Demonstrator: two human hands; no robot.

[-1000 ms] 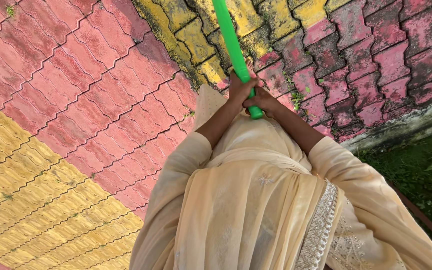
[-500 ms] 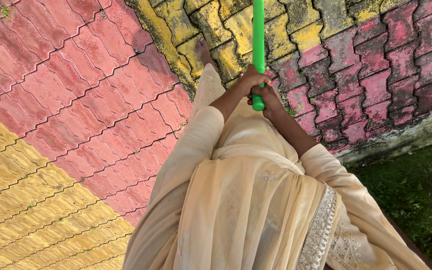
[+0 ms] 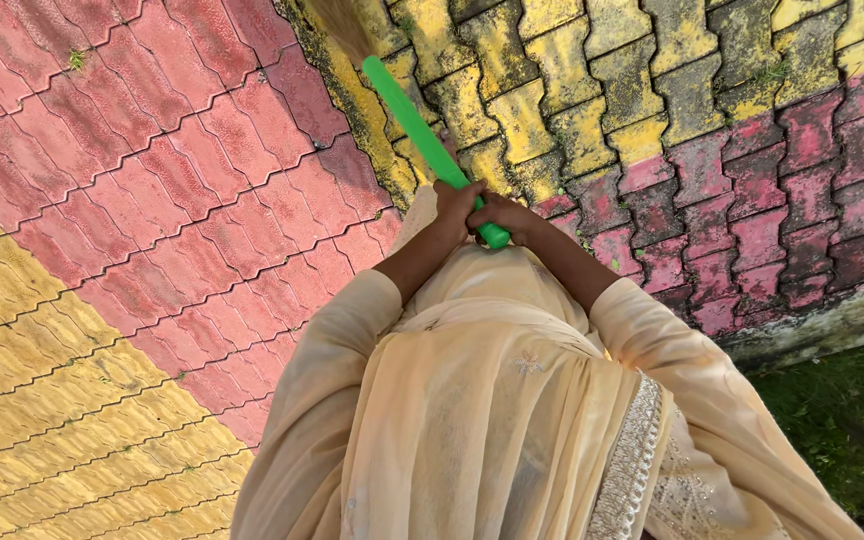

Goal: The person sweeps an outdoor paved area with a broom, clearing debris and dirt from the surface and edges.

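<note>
Item, broom handle (image 3: 422, 135): a bright green rod, which you are gripping with both hands close together at its near end. Your left hand (image 3: 455, 203) is wrapping its fingers around the rod, and your right hand (image 3: 505, 213) is closing on it just beside the left, nearer the butt end (image 3: 495, 238). The rod is slanting up and away to the left of your hands. Item, bristles (image 3: 337, 25): a tan tuft at the rod's far end, well beyond your hands and partly cut by the frame edge. Item, paving (image 3: 152, 170): red, yellow and mossy interlocking blocks lying under and around your hands. Item, grass strip (image 3: 842, 420): lying to the right of your right arm, past a concrete kerb (image 3: 812, 325).
</note>
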